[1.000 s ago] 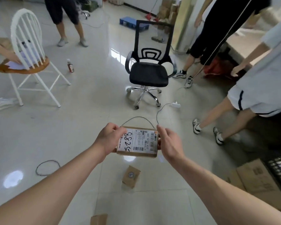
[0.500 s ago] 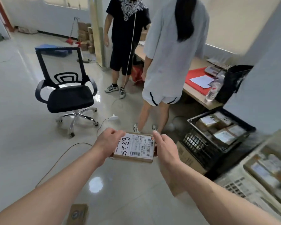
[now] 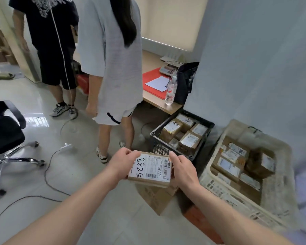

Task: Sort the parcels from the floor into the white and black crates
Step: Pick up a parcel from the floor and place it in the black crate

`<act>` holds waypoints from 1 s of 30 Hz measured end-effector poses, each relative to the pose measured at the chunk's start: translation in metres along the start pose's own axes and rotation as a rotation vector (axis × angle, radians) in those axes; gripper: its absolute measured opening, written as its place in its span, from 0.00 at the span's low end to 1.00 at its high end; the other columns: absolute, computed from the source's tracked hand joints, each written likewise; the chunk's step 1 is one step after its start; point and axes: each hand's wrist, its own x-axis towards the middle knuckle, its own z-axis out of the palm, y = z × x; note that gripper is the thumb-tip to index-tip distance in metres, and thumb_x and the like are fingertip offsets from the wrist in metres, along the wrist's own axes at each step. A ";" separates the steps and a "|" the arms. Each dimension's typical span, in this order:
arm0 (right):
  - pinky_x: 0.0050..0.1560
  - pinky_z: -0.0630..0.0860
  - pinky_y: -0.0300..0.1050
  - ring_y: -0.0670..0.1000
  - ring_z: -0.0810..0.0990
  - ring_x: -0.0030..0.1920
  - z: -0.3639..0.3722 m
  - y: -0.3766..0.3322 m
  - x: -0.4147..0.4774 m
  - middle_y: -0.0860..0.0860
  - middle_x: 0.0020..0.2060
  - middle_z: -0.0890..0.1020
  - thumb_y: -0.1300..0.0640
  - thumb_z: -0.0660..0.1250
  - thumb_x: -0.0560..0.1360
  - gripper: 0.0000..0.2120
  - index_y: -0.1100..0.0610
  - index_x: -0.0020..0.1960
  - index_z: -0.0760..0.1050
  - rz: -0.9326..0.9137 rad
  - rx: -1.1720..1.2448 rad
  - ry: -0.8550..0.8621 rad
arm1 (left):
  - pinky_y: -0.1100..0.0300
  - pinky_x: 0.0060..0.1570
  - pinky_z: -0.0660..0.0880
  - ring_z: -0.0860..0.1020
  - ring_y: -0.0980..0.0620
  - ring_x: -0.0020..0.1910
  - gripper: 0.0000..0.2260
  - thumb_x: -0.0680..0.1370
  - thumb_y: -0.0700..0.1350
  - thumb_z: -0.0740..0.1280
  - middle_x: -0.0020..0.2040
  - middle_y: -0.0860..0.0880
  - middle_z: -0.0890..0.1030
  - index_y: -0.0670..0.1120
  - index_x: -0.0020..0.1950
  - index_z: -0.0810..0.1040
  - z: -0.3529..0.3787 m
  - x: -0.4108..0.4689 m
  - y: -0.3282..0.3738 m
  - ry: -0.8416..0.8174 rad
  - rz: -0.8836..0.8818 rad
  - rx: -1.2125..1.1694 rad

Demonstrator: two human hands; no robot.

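Left hand (image 3: 124, 161) and right hand (image 3: 182, 171) curled round the short ends of a labelled parcel (image 3: 150, 169) marked 5288, held in the air over a cardboard box (image 3: 154, 197) on the floor (image 3: 78, 183). Just to the right, white crate (image 3: 279, 183) holding parcels (image 3: 226, 165). Farther off, black crate (image 3: 204, 138), also loaded, beside the table's (image 3: 159, 103) near corner.

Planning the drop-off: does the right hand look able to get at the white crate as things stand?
Probably yes. The white crate sits open-topped just beside the right hand, with nothing between them. That hand grips the parcel and only needs to carry it across.
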 end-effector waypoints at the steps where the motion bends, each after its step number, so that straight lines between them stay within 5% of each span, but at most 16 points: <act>1: 0.45 0.74 0.51 0.52 0.79 0.42 -0.004 0.001 0.008 0.51 0.40 0.81 0.34 0.56 0.81 0.27 0.58 0.45 0.76 0.022 0.011 0.018 | 0.35 0.51 0.80 0.84 0.39 0.52 0.25 0.64 0.59 0.66 0.51 0.41 0.84 0.43 0.53 0.75 0.005 0.011 0.005 -0.025 0.006 0.013; 10: 0.53 0.80 0.63 0.57 0.84 0.44 -0.027 -0.009 0.064 0.54 0.42 0.85 0.21 0.52 0.68 0.39 0.57 0.45 0.77 0.112 0.069 0.167 | 0.37 0.55 0.79 0.84 0.42 0.51 0.29 0.58 0.64 0.65 0.50 0.44 0.84 0.48 0.51 0.76 0.034 0.101 0.051 -0.189 0.049 0.119; 16: 0.51 0.81 0.61 0.53 0.85 0.44 -0.051 -0.012 0.113 0.50 0.42 0.85 0.23 0.51 0.71 0.36 0.54 0.46 0.79 0.143 0.060 0.220 | 0.37 0.53 0.80 0.85 0.43 0.47 0.21 0.69 0.58 0.67 0.48 0.44 0.85 0.46 0.55 0.75 0.066 0.144 0.092 -0.255 0.046 0.141; 20: 0.44 0.75 0.47 0.50 0.82 0.45 -0.067 -0.010 0.160 0.48 0.43 0.83 0.34 0.55 0.82 0.24 0.54 0.49 0.76 0.132 0.101 0.241 | 0.39 0.54 0.81 0.85 0.45 0.48 0.11 0.79 0.52 0.65 0.49 0.44 0.85 0.48 0.56 0.74 0.095 0.191 0.111 -0.270 0.024 0.145; 24: 0.41 0.70 0.44 0.47 0.80 0.45 -0.084 0.003 0.217 0.47 0.44 0.81 0.37 0.55 0.84 0.22 0.54 0.52 0.76 0.125 0.112 0.201 | 0.39 0.56 0.80 0.85 0.44 0.50 0.10 0.80 0.54 0.63 0.49 0.45 0.85 0.49 0.57 0.73 0.129 0.238 0.126 -0.268 0.003 0.188; 30: 0.52 0.80 0.52 0.46 0.81 0.48 -0.097 0.034 0.292 0.46 0.48 0.83 0.34 0.56 0.82 0.24 0.53 0.59 0.76 0.189 0.107 0.099 | 0.39 0.55 0.80 0.83 0.44 0.52 0.20 0.73 0.61 0.64 0.52 0.45 0.84 0.50 0.58 0.74 0.174 0.295 0.135 -0.255 -0.054 0.303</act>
